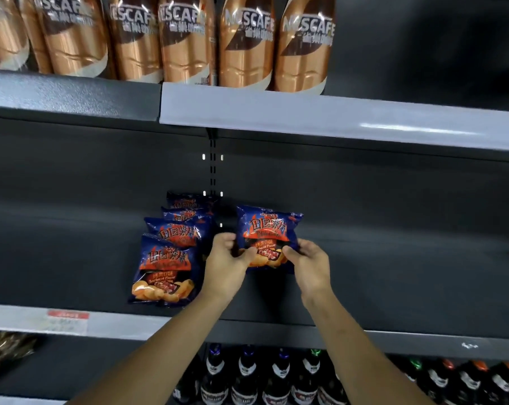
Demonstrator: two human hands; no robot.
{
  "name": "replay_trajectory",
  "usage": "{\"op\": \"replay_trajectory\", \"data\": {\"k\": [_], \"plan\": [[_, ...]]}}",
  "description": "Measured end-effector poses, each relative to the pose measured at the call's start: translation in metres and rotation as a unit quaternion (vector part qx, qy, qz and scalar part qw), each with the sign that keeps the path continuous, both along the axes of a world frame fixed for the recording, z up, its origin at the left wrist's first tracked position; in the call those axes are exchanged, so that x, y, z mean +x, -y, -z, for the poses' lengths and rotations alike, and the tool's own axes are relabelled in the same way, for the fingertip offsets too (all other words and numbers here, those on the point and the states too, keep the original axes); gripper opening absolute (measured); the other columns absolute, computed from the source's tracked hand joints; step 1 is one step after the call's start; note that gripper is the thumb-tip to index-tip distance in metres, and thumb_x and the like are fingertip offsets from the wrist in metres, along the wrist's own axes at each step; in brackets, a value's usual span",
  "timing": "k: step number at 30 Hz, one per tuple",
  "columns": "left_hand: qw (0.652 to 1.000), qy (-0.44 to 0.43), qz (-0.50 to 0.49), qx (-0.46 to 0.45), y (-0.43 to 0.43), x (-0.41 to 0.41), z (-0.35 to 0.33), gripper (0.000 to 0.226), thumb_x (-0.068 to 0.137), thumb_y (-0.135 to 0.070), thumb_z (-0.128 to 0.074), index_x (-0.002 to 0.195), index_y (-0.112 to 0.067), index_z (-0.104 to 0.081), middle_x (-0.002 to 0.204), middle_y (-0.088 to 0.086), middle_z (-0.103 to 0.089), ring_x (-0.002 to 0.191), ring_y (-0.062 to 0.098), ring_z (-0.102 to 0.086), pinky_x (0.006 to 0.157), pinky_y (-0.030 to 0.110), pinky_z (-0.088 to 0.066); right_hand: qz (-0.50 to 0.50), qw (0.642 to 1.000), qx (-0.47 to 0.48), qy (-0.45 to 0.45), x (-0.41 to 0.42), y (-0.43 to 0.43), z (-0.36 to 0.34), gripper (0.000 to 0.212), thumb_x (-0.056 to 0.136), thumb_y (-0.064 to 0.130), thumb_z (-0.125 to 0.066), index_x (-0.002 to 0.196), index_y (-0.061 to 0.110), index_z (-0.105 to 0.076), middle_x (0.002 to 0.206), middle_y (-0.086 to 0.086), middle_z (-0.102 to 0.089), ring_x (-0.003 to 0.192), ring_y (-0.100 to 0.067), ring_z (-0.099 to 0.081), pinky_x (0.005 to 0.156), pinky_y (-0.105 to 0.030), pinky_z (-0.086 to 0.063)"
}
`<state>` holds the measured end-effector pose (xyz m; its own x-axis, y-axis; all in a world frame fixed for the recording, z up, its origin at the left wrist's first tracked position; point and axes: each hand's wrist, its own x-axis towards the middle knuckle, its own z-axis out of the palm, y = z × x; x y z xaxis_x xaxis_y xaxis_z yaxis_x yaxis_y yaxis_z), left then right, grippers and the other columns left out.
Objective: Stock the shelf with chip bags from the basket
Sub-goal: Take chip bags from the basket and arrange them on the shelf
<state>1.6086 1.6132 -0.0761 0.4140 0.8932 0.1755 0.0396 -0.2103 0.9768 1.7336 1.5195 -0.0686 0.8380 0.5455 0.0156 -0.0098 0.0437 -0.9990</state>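
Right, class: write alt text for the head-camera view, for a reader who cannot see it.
Both hands, left hand and right hand, hold a blue barbecue chip bag upright on a dark middle shelf, beside a row of four matching bags on its left. Copper Nescafe bottles line the shelf above; dark bottles stand below.

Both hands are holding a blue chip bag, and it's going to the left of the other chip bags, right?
Not quite. The head view shows both the left hand and right hand holding the chip bag to the right of the other chip bags, not the left.
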Motion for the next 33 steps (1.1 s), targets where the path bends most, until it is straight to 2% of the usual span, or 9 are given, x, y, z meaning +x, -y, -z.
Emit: {"op": "replay_trajectory", "data": {"k": [6, 10, 13, 16, 18, 22, 27, 29, 33], "plan": [[0.997, -0.073, -0.002, 0.033, -0.027, 0.028, 0.012, 0.063, 0.083, -0.031, -0.076, 0.136, -0.016, -0.046, 0.12, -0.001, -0.062, 0.107, 0.011, -0.061, 0.093, 0.027, -0.049, 0.002, 0.998, -0.041, 0.044, 0.034, -0.053, 0.023, 0.012, 0.093, 0.012, -0.07, 0.103, 0.018, -0.067, 0.1, 0.0, -0.072, 0.098, -0.017, -0.069, 0.091, -0.032, -0.054], [0.985, -0.162, -0.04, 0.048, -0.04, 0.041, 0.013, 0.065, 0.089, -0.034, -0.068, 0.144, -0.013, -0.039, 0.138, 0.008, -0.042, 0.101, 0.009, -0.043, 0.086, 0.022, -0.035, -0.011, 0.995, -0.075, 0.068, 0.048, -0.085, 0.035, 0.018, 0.093, 0.014, -0.069, 0.112, 0.014, -0.067, 0.101, -0.001, -0.073, 0.098, -0.017, -0.069, 0.091, -0.034, -0.056], [0.987, -0.154, -0.027, 0.025, -0.046, 0.044, 0.019, 0.076, 0.089, -0.033, -0.068, 0.15, -0.01, -0.029, 0.134, 0.008, -0.044, 0.115, 0.019, -0.048, 0.09, 0.023, -0.034, -0.012, 0.989, -0.111, 0.094, 0.053, -0.101, 0.04, 0.026, 0.095, 0.019, -0.067, 0.12, 0.015, -0.064, 0.108, -0.001, -0.071, 0.104, -0.019, -0.066, 0.094, -0.033, -0.053], [0.992, -0.121, -0.019, 0.018, -0.048, 0.043, 0.023, 0.04, 0.09, -0.021, -0.069, 0.123, -0.021, -0.046, 0.104, -0.011, -0.052, 0.094, 0.002, -0.051, 0.086, 0.018, -0.039, -0.007, 0.986, -0.132, 0.102, 0.056, -0.114, 0.042, 0.029, 0.096, 0.02, -0.066, 0.124, 0.015, -0.062, 0.112, -0.003, -0.07, 0.106, -0.02, -0.065, 0.097, -0.034, -0.052], [0.993, -0.115, -0.015, 0.022, -0.05, 0.043, 0.027, 0.026, 0.089, -0.018, -0.07, 0.108, -0.02, -0.052, 0.103, -0.008, -0.058, 0.091, 0.001, -0.056, 0.075, 0.011, -0.041, -0.008, 0.983, -0.145, 0.108, 0.057, -0.119, 0.043, 0.031, 0.096, 0.02, -0.066, 0.125, 0.014, -0.061, 0.114, -0.004, -0.07, 0.107, -0.021, -0.065, 0.097, -0.034, -0.052], [0.995, -0.099, 0.0, 0.012, -0.054, 0.044, 0.03, 0.026, 0.089, -0.019, -0.069, 0.11, -0.019, -0.055, 0.111, -0.004, -0.061, 0.093, 0.0, -0.056, 0.071, 0.007, -0.035, -0.026, 0.976, -0.171, 0.128, 0.057, -0.12, 0.04, 0.021, 0.097, 0.021, -0.064, 0.116, 0.013, -0.062, 0.109, -0.005, -0.07, 0.104, -0.023, -0.065, 0.085, -0.03, -0.049], [0.994, -0.099, -0.004, 0.034, -0.046, 0.044, 0.031, 0.023, 0.09, -0.02, -0.067, 0.109, -0.023, -0.053, 0.112, -0.004, -0.062, 0.099, 0.005, -0.057, 0.081, 0.013, -0.036, -0.029, 0.986, -0.138, 0.093, 0.055, -0.105, 0.029, 0.051, 0.096, 0.022, -0.067, 0.143, 0.013, -0.05, 0.135, -0.004, -0.059, 0.121, -0.019, -0.056, 0.097, -0.024, -0.04], [0.993, -0.101, -0.014, 0.058, -0.04, 0.044, 0.029, 0.019, 0.091, -0.02, -0.066, 0.108, -0.022, -0.057, 0.11, -0.002, -0.062, 0.099, 0.005, -0.057, 0.085, 0.015, -0.037, -0.003, 0.991, -0.106, 0.076, 0.054, -0.096, 0.021, 0.044, 0.096, 0.021, -0.066, 0.137, 0.014, -0.054, 0.126, -0.002, -0.062, 0.109, -0.015, -0.057, 0.092, -0.023, -0.04], [0.994, -0.092, 0.005, 0.05, -0.023, 0.041, 0.013, 0.01, 0.096, -0.019, -0.062, 0.101, -0.023, -0.055, 0.097, -0.008, -0.061, 0.088, 0.002, -0.058, 0.071, 0.004, -0.04, 0.022, 0.998, -0.043, 0.038, 0.053, -0.07, 0.004, 0.009, 0.096, 0.013, -0.062, 0.096, 0.02, -0.067, 0.099, -0.004, -0.07, 0.085, -0.018, -0.063, 0.075, -0.028, -0.05]]}}
